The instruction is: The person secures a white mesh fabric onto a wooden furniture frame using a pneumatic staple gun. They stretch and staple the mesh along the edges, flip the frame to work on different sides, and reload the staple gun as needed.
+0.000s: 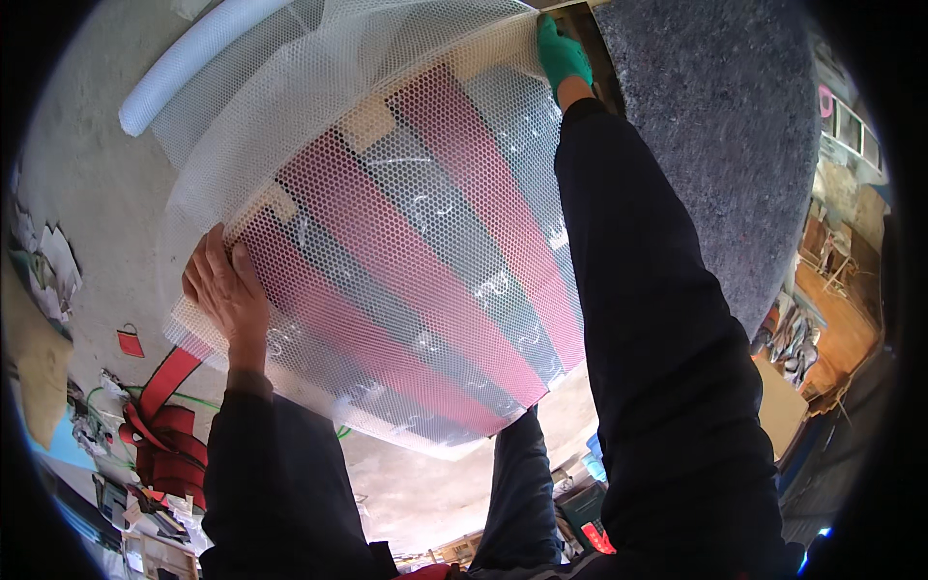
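Note:
White plastic honeycomb mesh [425, 261] lies over a frame crossed by red webbing straps [454, 121], with dark bands showing between them. My left hand [227, 285] is bare and closed at the mesh's left edge, thumb on the near side. Far off at the right corner, my right hand [564, 56] in a green glove grips the mesh's edge; its fingertips are partly hidden. Pale wooden pieces [367, 126] show through the mesh. Beyond the frame, loose mesh bunches up and runs to a white mesh roll [193, 63] at upper left.
A dark grey felt-like surface [715, 145] fills the right side beside my right arm. Red webbing [174, 449] lies heaped on the concrete floor [97, 193] at lower left, near a thin green cord. Cardboard [778, 406] and scraps stand at the far right.

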{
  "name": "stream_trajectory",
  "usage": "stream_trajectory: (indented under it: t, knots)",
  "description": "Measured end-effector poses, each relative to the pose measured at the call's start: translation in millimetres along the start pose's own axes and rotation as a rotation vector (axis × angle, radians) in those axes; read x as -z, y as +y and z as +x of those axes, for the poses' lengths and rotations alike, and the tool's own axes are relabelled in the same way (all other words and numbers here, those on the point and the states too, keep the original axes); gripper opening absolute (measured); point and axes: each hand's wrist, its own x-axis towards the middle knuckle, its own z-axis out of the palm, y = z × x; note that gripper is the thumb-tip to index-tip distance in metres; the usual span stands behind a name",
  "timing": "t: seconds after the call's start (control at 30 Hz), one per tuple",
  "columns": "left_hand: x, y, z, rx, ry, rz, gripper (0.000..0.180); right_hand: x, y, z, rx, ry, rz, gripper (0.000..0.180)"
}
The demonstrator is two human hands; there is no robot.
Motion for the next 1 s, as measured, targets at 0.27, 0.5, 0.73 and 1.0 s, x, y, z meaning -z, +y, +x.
stream_trajectory:
  t: [0.27,0.5,0.73,1.0]
  knots:
    - [-10.7,-2.7,-4.1,0.036,-0.011,0.046,0.051,-13.5,-11.1,-12.1,-0.078,0.168,-0.005,0.056]
    - [-10.0,5.0,-2.8,0.036,0.005,0.069,0.051,2.0,5.7,-24.9,0.088,0.315,-0.044,0.044]
    - [-30.1,-13.3,-13.7,0.017,0.064,0.091,0.049,52.3,91.2,-246.1,0.405,0.243,0.301,0.047]
    - [-3.7,-19.3,-11.2,-0.306,0.018,0.121,0.054,116.2,347.7,-623.5,-0.832,0.081,0.803,0.046]
